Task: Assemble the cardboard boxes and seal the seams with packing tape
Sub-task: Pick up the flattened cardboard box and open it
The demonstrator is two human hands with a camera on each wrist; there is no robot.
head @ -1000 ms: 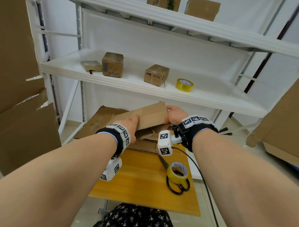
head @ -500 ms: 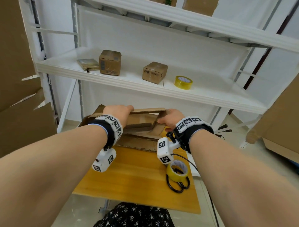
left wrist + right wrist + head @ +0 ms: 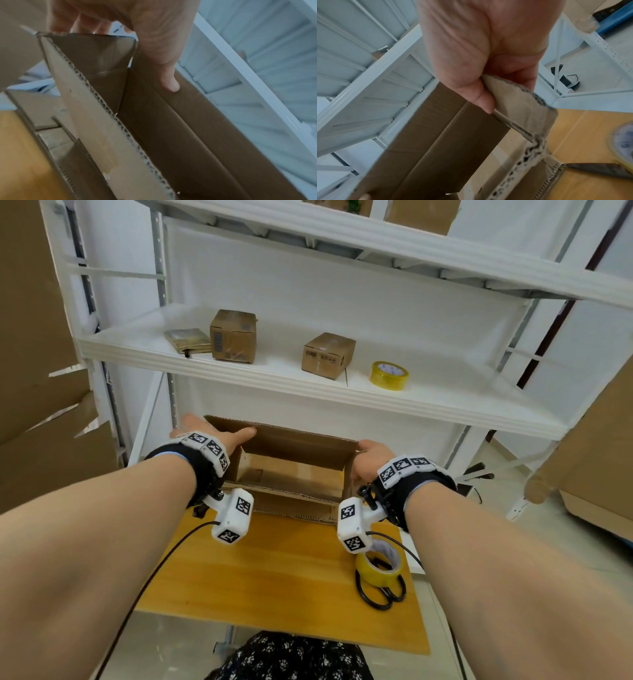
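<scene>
A brown cardboard box (image 3: 294, 448) stands opened into a rectangular tube over the far edge of the wooden table (image 3: 274, 577); I see down through it. My left hand (image 3: 219, 436) grips its left end. In the left wrist view the thumb (image 3: 169, 81) lies on the inside of the far wall of the box (image 3: 171, 135), and the fingers wrap behind the corner. My right hand (image 3: 370, 457) pinches the right end. The right wrist view shows its thumb (image 3: 481, 100) pressed on a worn flap of the box (image 3: 436, 142).
A yellow tape roll (image 3: 378, 563) rests on black scissors (image 3: 380, 594) at the table's right. Flat cardboard (image 3: 294, 510) lies under the box. The white shelf (image 3: 308, 392) behind holds two small boxes (image 3: 234, 336) (image 3: 327, 356) and another tape roll (image 3: 388, 375). Large cardboard sheets (image 3: 41, 405) stand left and right.
The flattened box has been lifted and pulled open into a rectangular tube. My hands have moved apart to its two ends, and the view has tilted down slightly.
</scene>
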